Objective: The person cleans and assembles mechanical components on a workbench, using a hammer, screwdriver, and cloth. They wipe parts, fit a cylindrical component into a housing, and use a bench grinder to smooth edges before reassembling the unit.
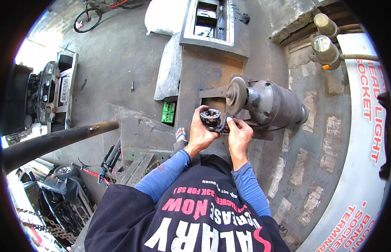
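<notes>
My left hand is closed around a dark, round, hollow metal part with a notched, lighter rim facing up. Close beside it, my right hand pinches a dark, cloth-like strip that lies against the part's right side. What the strip is made of cannot be made out. Just beyond both hands stands a bench grinder with a worn round wheel and a grey motor body. The wheel is very near the metal part; a gap between them is hard to judge.
A green box sits on the floor left of the stand. White sacks lie farther off, near a white-framed box. A rusty pipe juts in from the left. Electric meters and a lettered sign are at right.
</notes>
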`<state>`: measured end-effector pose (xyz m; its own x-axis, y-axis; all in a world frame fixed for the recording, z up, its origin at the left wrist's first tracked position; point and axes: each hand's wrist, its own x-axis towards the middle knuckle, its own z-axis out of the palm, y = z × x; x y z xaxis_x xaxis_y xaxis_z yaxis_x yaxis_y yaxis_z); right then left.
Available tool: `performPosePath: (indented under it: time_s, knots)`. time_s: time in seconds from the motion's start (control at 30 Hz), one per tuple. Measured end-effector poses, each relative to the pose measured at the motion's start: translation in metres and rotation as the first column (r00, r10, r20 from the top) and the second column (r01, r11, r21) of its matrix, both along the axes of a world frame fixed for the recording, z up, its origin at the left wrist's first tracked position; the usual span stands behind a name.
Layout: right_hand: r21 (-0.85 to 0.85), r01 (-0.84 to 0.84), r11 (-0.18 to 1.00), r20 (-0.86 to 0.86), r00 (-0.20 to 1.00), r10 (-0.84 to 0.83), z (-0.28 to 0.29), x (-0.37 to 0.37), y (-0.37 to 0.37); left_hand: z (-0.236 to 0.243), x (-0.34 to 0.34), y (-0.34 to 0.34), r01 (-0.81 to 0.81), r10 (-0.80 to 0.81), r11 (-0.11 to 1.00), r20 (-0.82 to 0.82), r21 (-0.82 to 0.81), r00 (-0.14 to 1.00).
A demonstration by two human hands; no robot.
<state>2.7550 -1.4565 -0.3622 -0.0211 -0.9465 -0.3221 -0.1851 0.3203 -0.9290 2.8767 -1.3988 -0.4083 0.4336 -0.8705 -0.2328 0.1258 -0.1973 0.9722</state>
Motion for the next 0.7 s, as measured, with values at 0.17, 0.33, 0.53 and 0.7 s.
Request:
performPosePath:
  time_s: [0.17,0.33,0.53,0.7]
  knots:
    - [0.045,-0.153,0.987,0.233,0.963,0.139,-0.011,-0.035,0.018,0.018,0.014,0.018,0.033,-0.028,0.997,-0.061,0.073,0.998]
    - [0.377,0.14,0.915,0.213,0.949,-0.233,-0.045,-0.115,0.019,0.011,0.028,0.039,0.189,-0.144,0.977,-0.348,0.099,0.926]
    - [0.323,0.451,0.832,0.336,0.767,-0.547,-0.092,-0.139,-0.043,0.021,0.032,0.062,0.304,-0.248,0.952,-0.476,0.044,0.844]
    - [0.282,0.506,0.815,0.22,0.793,-0.568,-0.092,-0.129,-0.062,0.06,0.022,0.072,0.391,-0.388,0.92,-0.113,0.002,0.915]
